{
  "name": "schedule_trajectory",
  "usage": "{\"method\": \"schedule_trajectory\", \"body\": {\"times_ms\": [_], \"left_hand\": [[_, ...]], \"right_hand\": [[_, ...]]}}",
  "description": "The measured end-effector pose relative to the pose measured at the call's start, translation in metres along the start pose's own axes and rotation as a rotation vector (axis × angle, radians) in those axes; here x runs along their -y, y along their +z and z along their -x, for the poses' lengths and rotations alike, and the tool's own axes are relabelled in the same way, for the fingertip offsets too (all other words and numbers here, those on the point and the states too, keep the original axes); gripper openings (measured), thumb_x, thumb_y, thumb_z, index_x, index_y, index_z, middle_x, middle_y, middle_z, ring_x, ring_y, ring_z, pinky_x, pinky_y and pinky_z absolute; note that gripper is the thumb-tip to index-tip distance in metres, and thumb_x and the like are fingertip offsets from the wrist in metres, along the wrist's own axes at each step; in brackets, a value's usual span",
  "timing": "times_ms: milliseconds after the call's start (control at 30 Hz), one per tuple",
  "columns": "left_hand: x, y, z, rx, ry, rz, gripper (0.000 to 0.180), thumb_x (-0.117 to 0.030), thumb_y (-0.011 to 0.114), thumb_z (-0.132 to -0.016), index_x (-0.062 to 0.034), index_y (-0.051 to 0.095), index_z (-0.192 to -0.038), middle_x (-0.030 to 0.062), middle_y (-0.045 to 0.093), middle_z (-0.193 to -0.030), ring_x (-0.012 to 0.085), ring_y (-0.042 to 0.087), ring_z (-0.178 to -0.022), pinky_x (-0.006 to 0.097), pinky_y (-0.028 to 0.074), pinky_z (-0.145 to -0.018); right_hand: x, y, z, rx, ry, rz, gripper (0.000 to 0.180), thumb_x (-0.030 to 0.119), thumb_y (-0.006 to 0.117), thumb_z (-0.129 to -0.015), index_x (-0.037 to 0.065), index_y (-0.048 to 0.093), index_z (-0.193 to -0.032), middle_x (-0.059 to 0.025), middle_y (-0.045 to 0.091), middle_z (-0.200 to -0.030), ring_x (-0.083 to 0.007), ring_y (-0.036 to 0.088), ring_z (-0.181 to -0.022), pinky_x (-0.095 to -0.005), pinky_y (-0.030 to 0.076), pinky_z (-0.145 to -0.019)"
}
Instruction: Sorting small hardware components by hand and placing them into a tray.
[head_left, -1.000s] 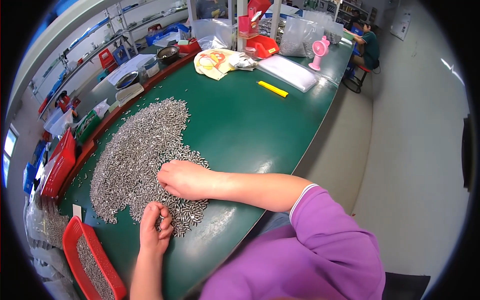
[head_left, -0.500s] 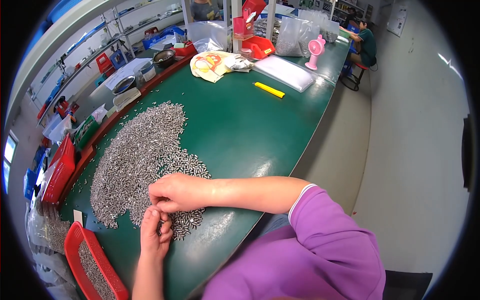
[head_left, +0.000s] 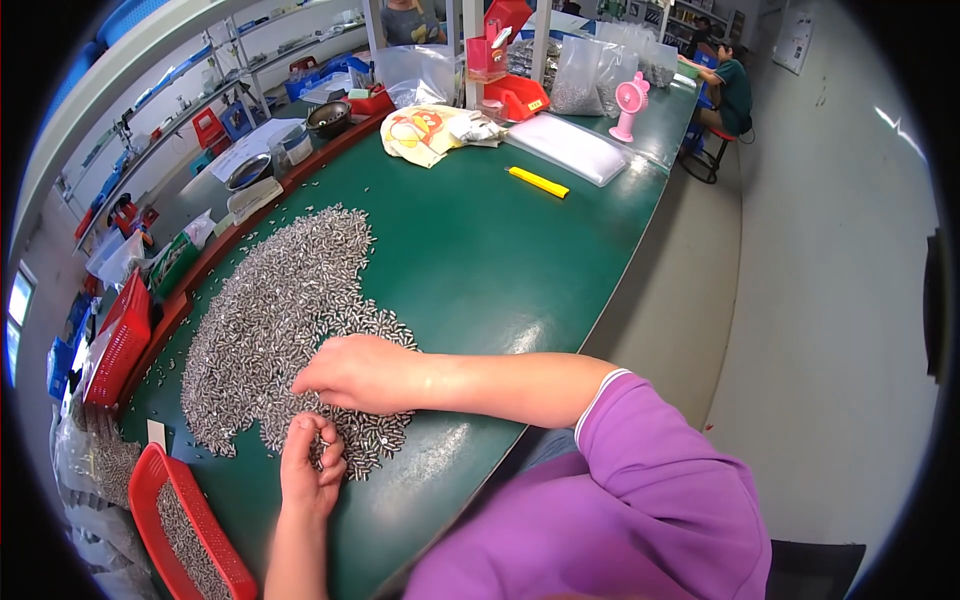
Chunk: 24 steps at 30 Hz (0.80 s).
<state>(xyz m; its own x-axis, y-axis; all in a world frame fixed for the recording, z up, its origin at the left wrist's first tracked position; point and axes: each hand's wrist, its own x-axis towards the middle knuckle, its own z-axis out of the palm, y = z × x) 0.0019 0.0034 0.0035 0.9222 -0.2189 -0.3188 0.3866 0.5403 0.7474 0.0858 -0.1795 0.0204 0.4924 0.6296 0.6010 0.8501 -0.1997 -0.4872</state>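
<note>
Most of the small metal pins (head_left: 270, 320) lie unsorted in a wide heap on the green bench (head_left: 500, 260), left hand (head_left: 312, 470) fingers curled shut on several, right hand (head_left: 360, 372) fingers picking at the heap, red basket (head_left: 185, 530) partly filled.

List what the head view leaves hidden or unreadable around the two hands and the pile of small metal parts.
- Left hand: curled shut, so whatever its fingers hold is hidden.
- Right hand: palm down on the pile of small metal parts; the parts under it are covered.
- The single parts: too small to tell their exact shape.
- Red basket: cut off by the dark rim at lower left.
- Person at the table's far end: too small to tell what the hands do.
</note>
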Motion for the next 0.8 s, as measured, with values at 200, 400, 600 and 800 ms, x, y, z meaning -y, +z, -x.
{"method": "schedule_trajectory", "body": {"times_ms": [200,400,600,800], "left_hand": [[-0.001,-0.005,-0.001,0.040,-0.033,0.072,0.016,-0.025,0.045,-0.097,-0.0105,0.048,-0.092,0.0042,0.049,-0.079,0.0088,0.040,-0.054,0.016,0.024,-0.037],[-0.001,-0.007,-0.002,0.053,-0.017,0.030,0.011,-0.021,0.048,-0.094,-0.0101,0.048,-0.095,0.0045,0.050,-0.083,0.0091,0.042,-0.056,0.016,0.025,-0.037],[-0.001,-0.007,-0.001,0.064,-0.012,0.047,0.009,-0.019,0.049,-0.093,-0.0104,0.048,-0.096,0.0046,0.051,-0.085,0.0088,0.042,-0.056,0.016,0.025,-0.037],[-0.001,0.000,-0.001,0.039,-0.006,-0.006,0.013,-0.022,0.053,-0.094,-0.0117,0.047,-0.099,0.0020,0.051,-0.084,0.0062,0.042,-0.054,0.015,0.025,-0.036]], "right_hand": [[-0.021,0.002,0.009,0.257,0.106,0.190,0.017,0.018,0.070,-0.071,0.009,0.066,-0.085,-0.0088,0.061,-0.085,-0.0301,0.057,-0.087,-0.0408,0.047,-0.079],[-0.022,0.014,0.011,0.150,0.067,0.176,0.005,0.013,0.064,-0.071,0.009,0.062,-0.072,-0.0100,0.062,-0.080,-0.0306,0.059,-0.082,-0.0417,0.048,-0.073],[-0.009,0.007,0.001,0.010,-0.054,0.109,0.016,0.010,0.064,-0.074,0.007,0.058,-0.089,-0.0083,0.058,-0.084,-0.0287,0.058,-0.085,-0.0402,0.048,-0.076],[0.009,0.003,-0.002,-0.012,-0.162,-0.103,0.023,0.009,0.065,-0.077,0.008,0.058,-0.098,-0.0080,0.061,-0.090,-0.0280,0.060,-0.087,-0.0385,0.049,-0.077]]}}
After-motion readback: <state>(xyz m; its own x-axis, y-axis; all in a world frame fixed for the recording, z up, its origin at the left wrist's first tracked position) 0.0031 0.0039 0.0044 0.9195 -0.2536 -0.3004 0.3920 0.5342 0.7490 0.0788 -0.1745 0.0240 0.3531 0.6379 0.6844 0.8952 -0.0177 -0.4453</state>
